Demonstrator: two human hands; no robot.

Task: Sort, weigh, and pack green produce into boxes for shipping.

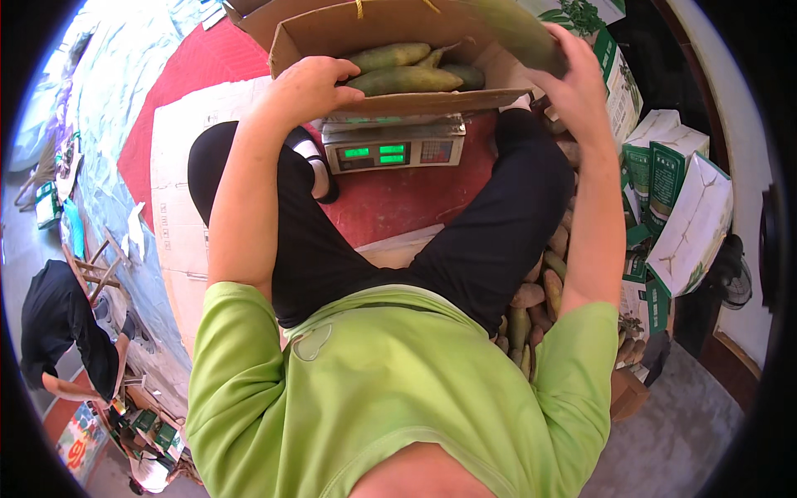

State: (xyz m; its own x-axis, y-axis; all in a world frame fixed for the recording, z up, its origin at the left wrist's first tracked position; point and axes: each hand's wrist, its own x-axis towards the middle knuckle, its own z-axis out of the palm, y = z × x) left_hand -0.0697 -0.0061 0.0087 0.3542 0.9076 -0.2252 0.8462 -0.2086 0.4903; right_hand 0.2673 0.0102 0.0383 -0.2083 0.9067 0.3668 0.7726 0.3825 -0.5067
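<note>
In front of me an open cardboard box sits on a digital scale with lit green displays. Several long green radishes lie inside it. Around the box's near left corner curl the fingers and thumb of my left hand, close to the radishes. Over the box's right side, my right hand is closed on another large green radish, which is blurred by motion. Part of that radish is cut off by the picture's upper edge.
Many reddish and green radishes are heaped beside my right leg. White and green printed cartons stand at the right, near a small fan. Flattened cardboard covers the floor on my left. A person in black bends over at the far left.
</note>
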